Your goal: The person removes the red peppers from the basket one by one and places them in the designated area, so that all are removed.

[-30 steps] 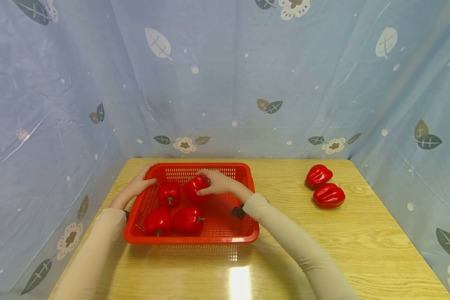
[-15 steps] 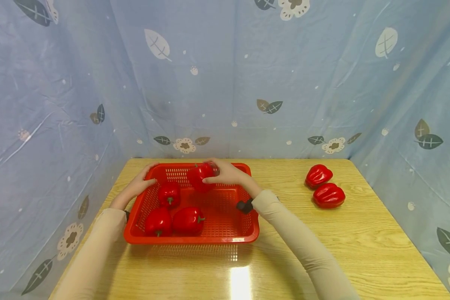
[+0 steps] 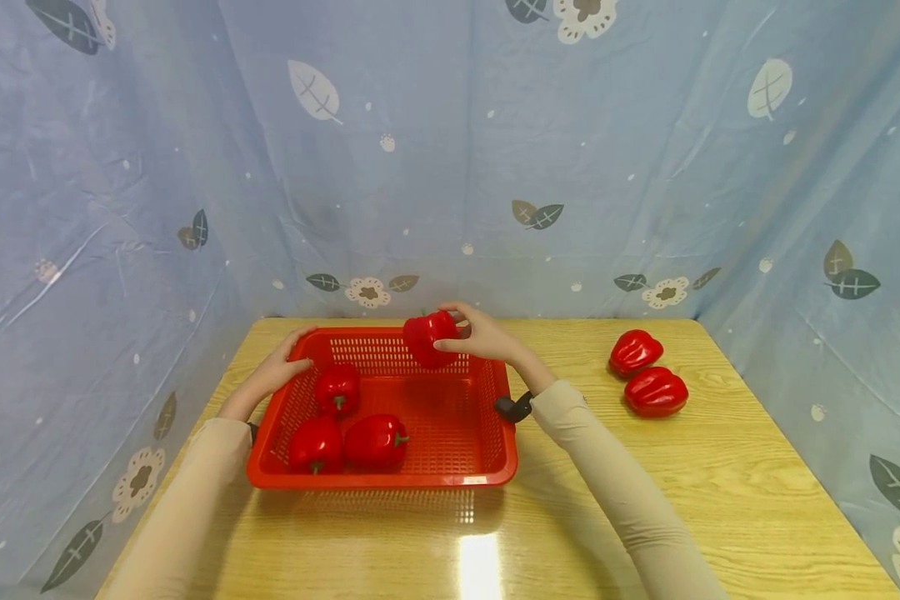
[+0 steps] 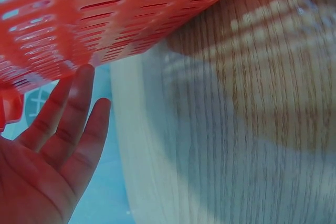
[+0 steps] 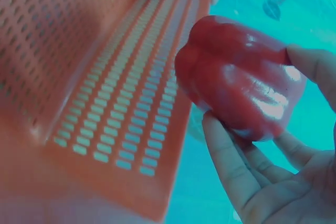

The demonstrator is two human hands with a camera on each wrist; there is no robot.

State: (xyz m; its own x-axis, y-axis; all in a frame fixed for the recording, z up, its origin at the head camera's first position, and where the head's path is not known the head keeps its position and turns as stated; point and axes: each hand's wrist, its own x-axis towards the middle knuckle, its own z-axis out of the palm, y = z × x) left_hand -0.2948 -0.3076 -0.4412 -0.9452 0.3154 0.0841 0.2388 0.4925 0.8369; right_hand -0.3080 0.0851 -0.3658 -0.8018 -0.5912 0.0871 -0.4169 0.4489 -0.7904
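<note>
My right hand (image 3: 487, 335) grips a red bell pepper (image 3: 429, 339) between thumb and fingers, above the back wall of the red plastic basket (image 3: 450, 481). In the right wrist view the same bell pepper (image 5: 241, 77) hangs beside the slotted wall, apart from it. My left hand (image 3: 276, 368) holds the basket's left rim, its thumb over the edge. In the left wrist view, fingers (image 4: 79, 103) lie against the outside of that wall. Inside the basket, to the left, sit a back pepper (image 3: 337, 389), a front-left pepper (image 3: 316, 444) and a front-middle pepper (image 3: 376, 442).
Two more red bell peppers, a rear one (image 3: 635, 353) and a front one (image 3: 656, 392), lie together on the wooden table (image 3: 645, 483) at right. A blue patterned curtain (image 3: 450, 167) hangs behind and along both sides.
My right hand has lifted the bell pepper from inside the basket, moving it back and to the right to the rear rim. The left hand and basket have stayed put.
</note>
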